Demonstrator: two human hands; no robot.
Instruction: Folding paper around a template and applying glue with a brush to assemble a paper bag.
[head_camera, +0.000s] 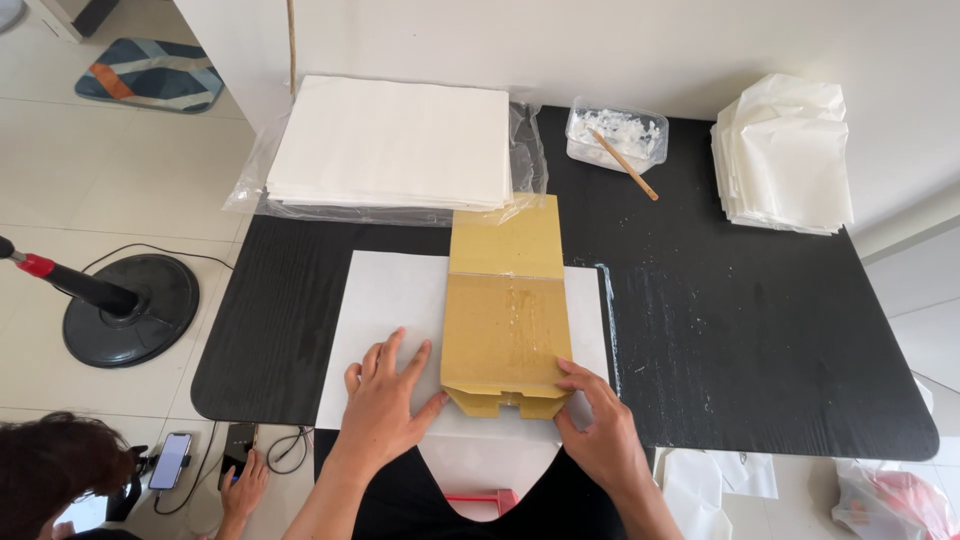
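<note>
A tan cardboard template (505, 310) lies lengthwise on a white paper sheet (385, 300) in the middle of the black table (760, 330). My left hand (385, 400) rests flat on the white sheet, fingers spread, its thumb touching the cardboard's near left corner. My right hand (595, 425) presses at the near right corner of the cardboard, fingertips on its edge. Neither hand lifts anything.
A thick stack of white paper in clear plastic wrap (395, 145) lies at the back left. A clear tub of white paste with a wooden stick (617, 135) stands behind, folded white bags (785, 155) at the back right. Another person (60, 475) crouches at the lower left beside phones (172, 460) and a stand base (130, 310).
</note>
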